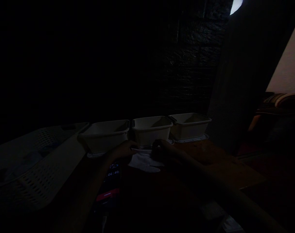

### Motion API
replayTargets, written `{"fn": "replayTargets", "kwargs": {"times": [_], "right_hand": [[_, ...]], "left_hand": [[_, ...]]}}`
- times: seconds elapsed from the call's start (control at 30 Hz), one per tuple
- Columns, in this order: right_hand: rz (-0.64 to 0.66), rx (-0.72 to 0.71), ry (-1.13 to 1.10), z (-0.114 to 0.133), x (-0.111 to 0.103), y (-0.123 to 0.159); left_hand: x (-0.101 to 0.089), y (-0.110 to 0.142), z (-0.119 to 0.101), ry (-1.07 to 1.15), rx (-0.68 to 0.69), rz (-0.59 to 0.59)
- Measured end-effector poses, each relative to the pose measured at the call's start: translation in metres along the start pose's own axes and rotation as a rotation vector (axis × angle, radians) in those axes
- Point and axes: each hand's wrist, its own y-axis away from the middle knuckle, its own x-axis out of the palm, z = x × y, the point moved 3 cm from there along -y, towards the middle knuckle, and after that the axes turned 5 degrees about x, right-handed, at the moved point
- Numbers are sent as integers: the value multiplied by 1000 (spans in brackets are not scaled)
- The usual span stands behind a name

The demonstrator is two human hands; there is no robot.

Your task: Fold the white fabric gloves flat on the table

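While the light is poor, both grips read OK: my left hand (128, 148) and right hand (160, 148) each pinch the top edge of a white cloth (144, 162), fingers narrow. Cloth is between them, just in front of the middle bin (152, 135). Lit phone (109, 186) lies left, nearer me; perforated basket (66, 161) further left.

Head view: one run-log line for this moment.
left hand: holds white cloth; right hand: holds same cloth; three bins: beyond cloth; phone: screen lit; perforated basket: left of bins; scene: very dark
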Motion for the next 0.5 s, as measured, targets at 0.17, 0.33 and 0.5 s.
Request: {"fn": "replayTargets", "kwargs": {"times": [0.17, 0.33, 0.5], "right_hand": [[51, -11, -3, -9, -17, 10], [57, 69, -7, -18, -23, 13], [13, 149, 24, -19, -11, 11]], "left_hand": [[-1, 0, 16, -71, -54, 21], [-3, 3, 23, -88, -89, 62], [-3, 2, 13, -3, -25, 54]]}}
